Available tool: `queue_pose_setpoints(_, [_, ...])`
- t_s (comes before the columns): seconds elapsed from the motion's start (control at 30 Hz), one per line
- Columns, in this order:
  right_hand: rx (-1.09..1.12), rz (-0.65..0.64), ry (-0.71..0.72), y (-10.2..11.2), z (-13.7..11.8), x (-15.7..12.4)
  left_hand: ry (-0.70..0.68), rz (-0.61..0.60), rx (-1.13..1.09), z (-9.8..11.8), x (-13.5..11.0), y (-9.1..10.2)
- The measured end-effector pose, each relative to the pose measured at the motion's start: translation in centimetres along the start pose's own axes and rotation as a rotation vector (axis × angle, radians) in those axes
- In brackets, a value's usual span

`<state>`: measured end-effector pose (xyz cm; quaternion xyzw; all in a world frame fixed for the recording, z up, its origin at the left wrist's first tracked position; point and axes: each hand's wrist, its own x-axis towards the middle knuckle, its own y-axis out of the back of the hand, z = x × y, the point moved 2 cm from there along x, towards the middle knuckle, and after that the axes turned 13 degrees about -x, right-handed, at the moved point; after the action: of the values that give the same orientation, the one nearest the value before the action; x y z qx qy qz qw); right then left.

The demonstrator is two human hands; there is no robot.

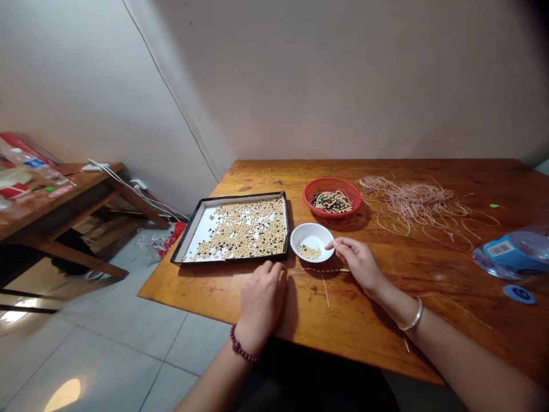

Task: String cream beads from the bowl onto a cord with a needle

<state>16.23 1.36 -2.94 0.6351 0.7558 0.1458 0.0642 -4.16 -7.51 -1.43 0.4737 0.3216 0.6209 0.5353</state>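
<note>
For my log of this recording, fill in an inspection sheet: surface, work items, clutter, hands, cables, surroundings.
Surface: brown wooden table.
Work items: tray of loose beads; white bowl with some beads; red basket of beaded strings; tangled pale cord.
Clutter: plastic bottle, blue disc, right side.
Hands: left hand by the tray's near edge; right hand with fingertips at the bowl's right rim, grip contents unclear.
Cables: white cables beside the side table.
Surroundings: pale wall, tiled floor.

Bottle (512, 253) near the table's (268, 176) right edge, cut off by the picture's side, left hand (262, 293) palm hidden near the front edge, anything between right hand (361, 265) fingertips too small to tell
</note>
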Motion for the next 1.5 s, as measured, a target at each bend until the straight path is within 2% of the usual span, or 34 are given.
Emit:
queue_pose_setpoints(0.1, [0.015, -0.058, -0.003, -0.2, 0.2, -0.1, -0.052, -0.103, -0.157, 0.8, 0.8, -1.0])
queue_pose_setpoints(0.2, [0.022, -0.091, 0.007, -0.4, 0.5, -0.2, -0.03, -0.134, -0.203, 1.0, 1.5, -1.6])
queue_pose_setpoints(0.43, [0.034, -0.183, -0.017, -0.7, 0.1, -0.6, -0.066, -0.091, -0.16, 1.6, 1.8, -1.9])
queue_pose_setpoints(0.6, [0.058, -0.2, 0.04, -0.8, -1.0, -0.9, -0.116, -0.048, -0.115, 1.9, 1.9, -2.4])
queue_pose_setpoints(0.67, [-0.005, -0.208, 0.062, -0.9, -1.1, -1.2, -0.134, -0.037, -0.113, 1.8, 1.9, -2.7])
queue_pose_setpoints(0.87, [-0.419, -0.262, 0.238, -1.8, -0.8, -2.0, -0.247, -0.062, -0.137, 1.7, 1.4, -3.0])
queue_pose_setpoints(0.97, [-0.547, -0.263, 0.29, -2.0, -0.8, -2.2, -0.285, -0.052, -0.15, 1.9, 1.3, -2.9])
queue_pose_setpoints(1.1, [-0.559, -0.246, 0.302, -1.8, -0.9, -2.1, -0.33, -0.045, -0.172, 2.1, 1.4, -2.7])
queue_pose_setpoints(1.37, [-0.563, -0.269, 0.299, -1.6, -0.7, -1.9, -0.307, -0.01, -0.236, 1.9, 1.3, -2.6])
queue_pose_setpoints(1.5, [-0.602, -0.271, 0.31, -1.6, -0.8, -2.0, -0.332, -0.034, -0.226, 2.1, 1.3, -2.7])
